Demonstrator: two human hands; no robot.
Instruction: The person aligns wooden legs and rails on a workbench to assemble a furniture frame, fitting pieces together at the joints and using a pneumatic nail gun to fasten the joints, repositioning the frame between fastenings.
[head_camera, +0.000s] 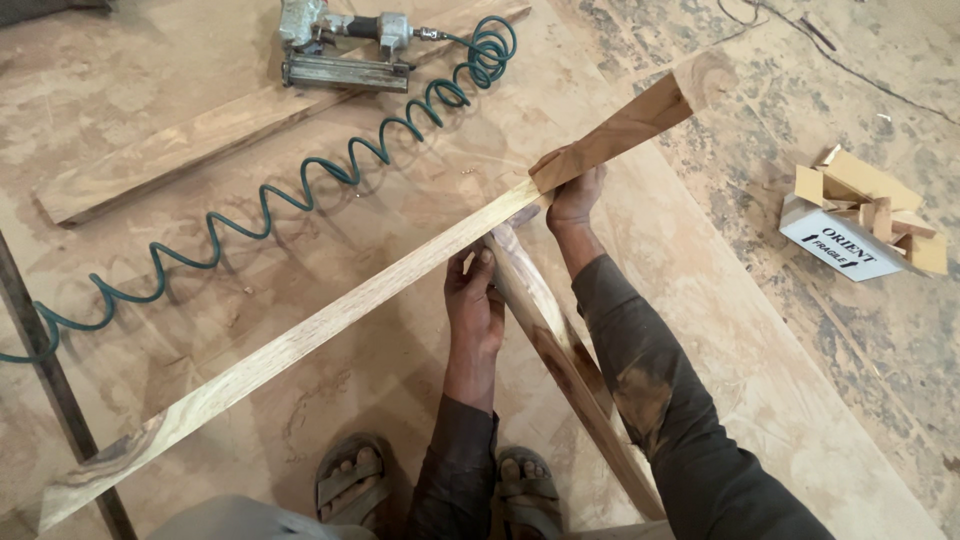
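Workshop floor, covered in big plywood sheets (700, 260), dusty and scuffed, seen from straight above.

Left hand (474, 300) is wrapped around the top end of the short wooden strip (560, 350), fingers curled over its edge right where it butts up under the long one. Right hand (572, 195) is clamped on the long wooden strip (330, 320) at the same junction, thumb and fingers pinching it from above. Both hands grasping, neither loose. Dark sleeves, the right one smeared with something tan.

Long wooden strip: pale sawn timber, square-edged, light yellow-tan with a darker brown grain patch near its lower end and a darker stretch at its upper end. Long axis runs diagonally, from bottom left of view up to top right, upper end raised off the floor (end grain visible there). Short wooden strip: similar pale wood with a reddish-brown streak, axis running from the junction down toward bottom right, passing beside the right forearm. The two meet at an angle under the hands, touching.

Below the hands: two feet in worn sandals (350, 485), between the strips.

Further out: pneumatic nail gun (345, 50) lying at top, well apart from the hands, with a green coiled air hose (300, 190) snaking down-left across the sheet. A loose plank (200, 140) lies under the gun. Off to the right, a small white cardboard box (835, 245) with wooden offcuts (875, 195) piled on it. Dark metal bar (50, 390) at the left edge.
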